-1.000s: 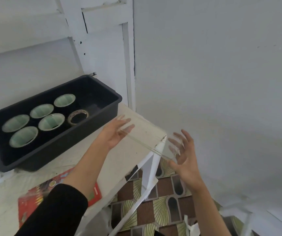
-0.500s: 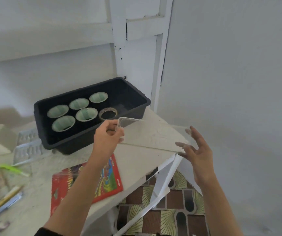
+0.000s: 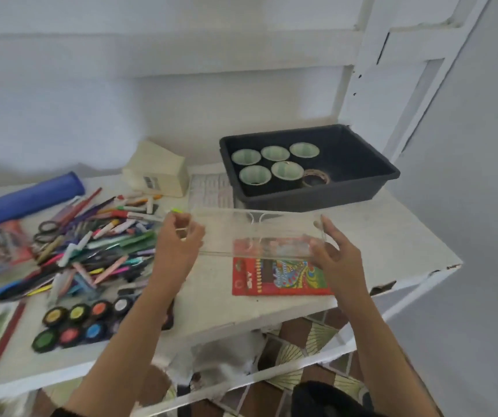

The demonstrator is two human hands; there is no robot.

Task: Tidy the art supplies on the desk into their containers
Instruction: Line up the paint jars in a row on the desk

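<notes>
Item, largest: the white worktop [image 3: 392, 236], chipped at its right corner. Item: the black tub [image 3: 359, 191] at the back right, holding five green-lined cups [image 3: 286, 170] and one tape roll [image 3: 316, 178]. Item: the heap of pens and markers [image 3: 97, 245], loose across the left side, with a blue pouch [image 3: 31, 197] behind it and a cluster of paint pots [image 3: 79, 323] nearer me. Item: the clear container [image 3: 259, 230], long, shallow and apparently empty, held level between my hands in front of the tub and over the top edge of the red pencil packet [image 3: 280, 278]. Because it is see-through, I cannot tell whether its base touches the worktop or hangs just above.

Handling note, my judgement: set it down open side up on bare worktop between the packet and the heap, both ends lowered together. Keep it off the packet so it does not rock, and turn a long side towards the pens so they can go in lengthwise.

Item: my left hand [image 3: 178, 245], back towards me, just beside the heap, its fingers [image 3: 192, 233] curled round the container's left end. Item: my right hand [image 3: 334, 257], palm turned inward, its fingers [image 3: 327, 233] clasping the right end wall. Both forearms reach forward, elbows low, wrists roughly level with each other.
</notes>
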